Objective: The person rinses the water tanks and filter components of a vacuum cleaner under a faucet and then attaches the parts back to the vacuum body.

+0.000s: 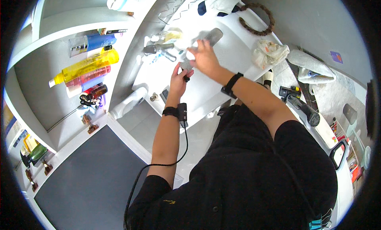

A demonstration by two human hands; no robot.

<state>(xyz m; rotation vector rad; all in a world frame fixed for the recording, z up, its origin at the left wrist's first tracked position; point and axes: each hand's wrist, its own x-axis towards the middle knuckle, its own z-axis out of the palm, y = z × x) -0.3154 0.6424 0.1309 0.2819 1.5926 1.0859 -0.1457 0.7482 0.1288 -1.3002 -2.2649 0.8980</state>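
Both hands are up over the white sink counter point(222, 59), close together and almost touching. Left hand point(179, 78) has its fingers curled around a small dark piece point(186, 77), pinched at the fingertips just below the other hand. Right hand point(203, 57) is closed on a pale, roundish thing point(185, 64) that sits between the two hands; exactly what it is, I cannot tell from here, it's too small and washed out. Just to the left stands the chrome tap point(158, 50), and a flat grey object point(213, 34) lies on the counter beyond the right hand. By the look of it, we're mid-fitting or mid-opening: one hand steadies, the other works the small part. A next move would call for a firm hold on the pale thing and a careful, fine turn or pull at the dark piece, right above the basin.
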